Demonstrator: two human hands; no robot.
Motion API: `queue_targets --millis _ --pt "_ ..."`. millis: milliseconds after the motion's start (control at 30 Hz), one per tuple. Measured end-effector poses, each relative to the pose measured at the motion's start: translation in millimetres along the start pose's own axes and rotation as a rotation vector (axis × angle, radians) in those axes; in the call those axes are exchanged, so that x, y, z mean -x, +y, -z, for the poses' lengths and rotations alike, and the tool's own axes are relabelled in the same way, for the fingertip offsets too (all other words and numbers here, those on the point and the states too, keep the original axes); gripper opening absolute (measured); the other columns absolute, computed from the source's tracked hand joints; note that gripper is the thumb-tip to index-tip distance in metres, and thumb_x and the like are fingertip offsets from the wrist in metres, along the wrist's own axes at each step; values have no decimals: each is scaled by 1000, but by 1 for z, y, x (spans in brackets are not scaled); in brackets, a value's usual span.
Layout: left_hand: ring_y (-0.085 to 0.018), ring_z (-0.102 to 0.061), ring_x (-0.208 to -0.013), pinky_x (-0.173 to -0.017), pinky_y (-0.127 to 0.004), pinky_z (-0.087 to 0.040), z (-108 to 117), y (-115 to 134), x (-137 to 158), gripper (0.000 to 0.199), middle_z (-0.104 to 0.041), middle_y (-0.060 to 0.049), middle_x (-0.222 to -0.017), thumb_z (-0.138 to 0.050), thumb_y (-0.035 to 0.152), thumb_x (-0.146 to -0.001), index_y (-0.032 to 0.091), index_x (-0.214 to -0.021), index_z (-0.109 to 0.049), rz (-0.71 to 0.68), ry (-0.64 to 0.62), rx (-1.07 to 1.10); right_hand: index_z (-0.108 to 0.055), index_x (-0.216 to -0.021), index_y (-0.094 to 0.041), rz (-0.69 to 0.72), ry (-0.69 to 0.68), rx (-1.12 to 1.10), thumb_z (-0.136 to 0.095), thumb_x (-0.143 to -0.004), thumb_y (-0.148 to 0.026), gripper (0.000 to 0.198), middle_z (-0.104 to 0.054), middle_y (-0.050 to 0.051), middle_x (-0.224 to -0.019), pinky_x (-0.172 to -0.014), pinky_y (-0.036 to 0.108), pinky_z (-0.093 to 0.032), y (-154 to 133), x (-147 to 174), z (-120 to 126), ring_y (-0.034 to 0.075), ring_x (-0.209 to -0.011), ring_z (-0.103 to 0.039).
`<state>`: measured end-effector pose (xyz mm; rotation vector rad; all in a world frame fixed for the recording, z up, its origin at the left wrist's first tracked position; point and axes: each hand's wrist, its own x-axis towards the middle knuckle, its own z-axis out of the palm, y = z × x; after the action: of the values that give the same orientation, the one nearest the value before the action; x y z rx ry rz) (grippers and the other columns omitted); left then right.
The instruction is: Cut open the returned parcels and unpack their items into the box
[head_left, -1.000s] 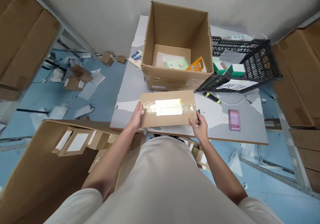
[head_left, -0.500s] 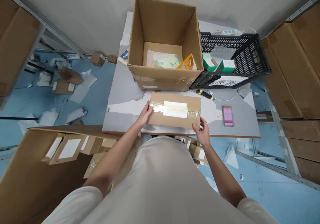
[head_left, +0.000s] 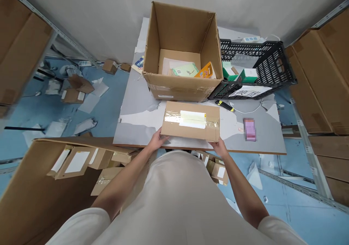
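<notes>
A taped cardboard box (head_left: pixel 171 126) with a white shipping label (head_left: pixel 192 119) lies across the front of the table in front of me. My left hand (head_left: pixel 157 140) grips its near left corner, and the fingertips partly vanish beneath it. At the near right corner my right hand (head_left: pixel 219 147) has hold of the same box, its fingers mostly hidden under the edge. Clear tape runs lengthwise over the top. Just behind it stands a large open carton (head_left: pixel 181 86) containing a green-and-white packet (head_left: pixel 185 70) and an orange packet (head_left: pixel 205 71).
Right of the carton sits a black plastic crate (head_left: pixel 275 61) with green boxes inside. A yellow-and-black cutter (head_left: pixel 225 105) and a pink blurred item (head_left: pixel 249 129) lie on the table (head_left: pixel 136 128). A big carton (head_left: pixel 24 186) of parcels stands at lower left; shelves flank both sides.
Both hands have slid from the box's sides down to its near corners, fingers now going underneath. More of the box's front face shows. The whole view has shifted slightly.
</notes>
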<state>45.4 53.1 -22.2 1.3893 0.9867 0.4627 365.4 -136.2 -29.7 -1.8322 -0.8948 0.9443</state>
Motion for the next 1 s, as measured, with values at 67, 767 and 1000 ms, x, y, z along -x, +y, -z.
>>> queue_targets --millis 67,767,1000 --pt "-26 -57 -111 -94 -42 -48 -1 7 -2 66 -61 -12 -117 -70 54 -66 16 -120 -57 -17 89 -24 -59 -108 -19 4 -13 -22 -63 -74 -49 45 -66 10 -106 -88 43 -49 -9 -5 2 23 -97 -62" --pt "-22 -60 -75 -65 -29 -41 21 55 -54 58 -67 -9 -72 -44 66 -79 14 -67 -68 217 368 -457 -67 -83 -17 -146 79 576 -23 -87 -69 69 -71 17 -94 -78 37 -43 -85 -76 -15 29 -89 -62" --pt "-25 -62 -104 -91 -40 -48 32 4 -12 66 -66 -15 -113 -50 61 -75 11 -116 -61 146 345 81 -59 -119 -14 -110 60 89 -40 -86 -53 55 -68 13 -108 -86 40 -50 -29 -43 2 22 -89 -65"
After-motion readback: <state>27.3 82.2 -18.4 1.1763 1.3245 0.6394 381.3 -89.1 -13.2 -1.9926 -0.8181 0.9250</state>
